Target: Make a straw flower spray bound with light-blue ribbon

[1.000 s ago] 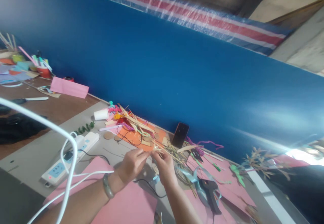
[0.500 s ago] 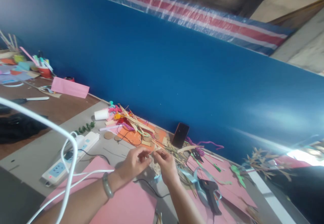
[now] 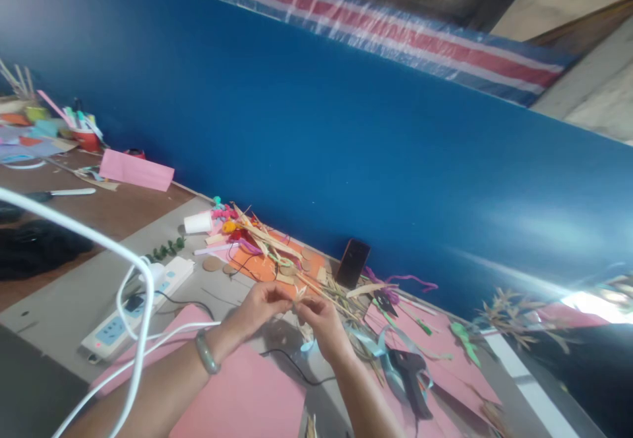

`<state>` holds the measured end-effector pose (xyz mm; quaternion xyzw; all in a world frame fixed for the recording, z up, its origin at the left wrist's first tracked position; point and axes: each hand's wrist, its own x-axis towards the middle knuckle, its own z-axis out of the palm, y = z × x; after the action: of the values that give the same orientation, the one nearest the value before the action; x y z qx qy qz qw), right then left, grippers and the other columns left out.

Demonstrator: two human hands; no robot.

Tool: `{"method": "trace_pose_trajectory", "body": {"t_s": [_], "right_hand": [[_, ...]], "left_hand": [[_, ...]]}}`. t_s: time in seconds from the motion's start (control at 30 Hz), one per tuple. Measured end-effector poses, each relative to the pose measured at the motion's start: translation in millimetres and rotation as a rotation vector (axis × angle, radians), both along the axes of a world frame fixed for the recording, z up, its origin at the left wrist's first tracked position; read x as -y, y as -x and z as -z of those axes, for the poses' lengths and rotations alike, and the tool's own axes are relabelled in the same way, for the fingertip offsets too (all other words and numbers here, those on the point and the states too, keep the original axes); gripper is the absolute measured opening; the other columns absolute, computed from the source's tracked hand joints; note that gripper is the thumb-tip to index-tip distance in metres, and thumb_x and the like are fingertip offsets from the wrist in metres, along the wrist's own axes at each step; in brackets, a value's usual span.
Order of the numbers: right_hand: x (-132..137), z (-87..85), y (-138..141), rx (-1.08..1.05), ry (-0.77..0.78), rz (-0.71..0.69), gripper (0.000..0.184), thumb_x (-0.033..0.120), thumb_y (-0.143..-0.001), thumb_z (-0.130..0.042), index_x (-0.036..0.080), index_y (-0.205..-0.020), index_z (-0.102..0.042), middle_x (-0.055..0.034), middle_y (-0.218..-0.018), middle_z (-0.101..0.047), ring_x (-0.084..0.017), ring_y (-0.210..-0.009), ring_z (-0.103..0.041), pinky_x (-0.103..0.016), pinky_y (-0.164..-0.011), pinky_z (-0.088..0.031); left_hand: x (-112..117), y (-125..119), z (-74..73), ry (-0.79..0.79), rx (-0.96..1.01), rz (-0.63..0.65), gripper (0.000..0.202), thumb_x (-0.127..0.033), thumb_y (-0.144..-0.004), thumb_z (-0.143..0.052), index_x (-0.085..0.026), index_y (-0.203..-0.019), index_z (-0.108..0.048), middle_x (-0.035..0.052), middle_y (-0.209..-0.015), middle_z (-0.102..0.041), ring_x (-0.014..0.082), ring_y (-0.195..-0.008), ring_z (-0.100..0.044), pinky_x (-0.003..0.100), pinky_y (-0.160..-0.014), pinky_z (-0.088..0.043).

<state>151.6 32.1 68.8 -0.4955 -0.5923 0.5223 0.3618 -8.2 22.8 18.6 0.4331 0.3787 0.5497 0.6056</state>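
Observation:
My left hand (image 3: 266, 304), with a greenish bangle (image 3: 206, 352) on its wrist, pinches at a small pale husk-like piece (image 3: 300, 292). From the other side my right hand (image 3: 320, 321) closes thumb and fingers on the same piece. Its pale pointed tips stick up between my fingertips, and the rest is hidden by the fingers. Below the hands lies light blue ribbon (image 3: 307, 345). Right of my forearm rests a black glue gun (image 3: 409, 378) among more blue ribbon.
Pink paper sheets (image 3: 242, 398) lie under my forearms. A white power strip (image 3: 116, 329) and a thick white cable (image 3: 144, 293) are at left. Behind are orange paper (image 3: 257, 268), dried strips and a leaning phone (image 3: 353, 263). A blue partition (image 3: 316, 134) rises at the back.
The pale piece now points up between my fingertips, where before it was mostly hidden. Both hands have turned slightly, with the left thumb and fingers drawn closer to the right hand.

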Motion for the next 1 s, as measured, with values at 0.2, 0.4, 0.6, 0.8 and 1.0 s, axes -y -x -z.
{"method": "trace_pose_trajectory", "body": {"t_s": [0.2, 0.4, 0.6, 0.8, 1.0], "right_hand": [[-3, 6.5, -5, 0.01, 0.015, -0.014, 0.022, 0.035, -0.071, -0.074, 0.016, -0.06, -0.068, 0.0045, -0.048, -0.055, -0.007, -0.044, -0.037, -0.023, -0.048, -0.026], [-2, 12.4, -4, -0.047, 0.018, -0.002, 0.024, 0.037, -0.069, -0.079, 0.016, -0.065, -0.068, 0.0039, -0.053, -0.058, -0.008, -0.048, -0.043, -0.023, -0.051, -0.031], [1, 11.1, 0, -0.117, 0.046, 0.009, 0.024, 0.036, -0.066, -0.081, 0.016, -0.069, -0.069, 0.0037, -0.057, -0.059, -0.009, -0.051, -0.045, -0.022, -0.052, -0.034], [4, 10.4, 6, -0.093, 0.007, 0.095, 0.026, 0.04, -0.07, -0.078, 0.017, -0.065, -0.068, 0.0035, -0.055, -0.057, -0.009, -0.048, -0.042, -0.022, -0.048, -0.031], [5, 14.9, 10, -0.094, -0.013, 0.137, 0.027, 0.041, -0.068, -0.079, 0.017, -0.065, -0.069, 0.0027, -0.054, -0.059, -0.01, -0.048, -0.044, -0.023, -0.048, -0.032]], "left_hand": [[0, 0, -0.3, -0.045, -0.018, -0.024, 0.021, -0.028, -0.066, -0.081, -0.014, -0.072, -0.067, 0.0014, -0.066, -0.068, 0.0141, -0.062, -0.061, 0.024, -0.061, -0.045], [0, -4, 4.1, -0.039, -0.071, -0.087, 0.023, -0.023, -0.067, -0.078, -0.013, -0.084, -0.067, 0.0038, -0.073, -0.07, 0.0153, -0.066, -0.063, 0.025, -0.063, -0.047], [2, -3, -0.7, -0.049, -0.118, -0.172, 0.025, -0.016, -0.067, -0.072, -0.013, -0.092, -0.066, 0.0016, -0.069, -0.067, 0.0148, -0.066, -0.062, 0.024, -0.063, -0.047], [3, -5, -1.2, -0.056, -0.148, -0.209, 0.027, -0.017, -0.069, -0.069, -0.014, -0.094, -0.061, -0.0011, -0.066, -0.064, 0.0135, -0.063, -0.06, 0.024, -0.061, -0.046], [5, -7, 0.0, -0.077, -0.233, -0.326, 0.022, -0.015, -0.067, -0.068, -0.016, -0.088, -0.059, -0.0006, -0.067, -0.065, 0.0151, -0.065, -0.063, 0.024, -0.061, -0.047]]}}
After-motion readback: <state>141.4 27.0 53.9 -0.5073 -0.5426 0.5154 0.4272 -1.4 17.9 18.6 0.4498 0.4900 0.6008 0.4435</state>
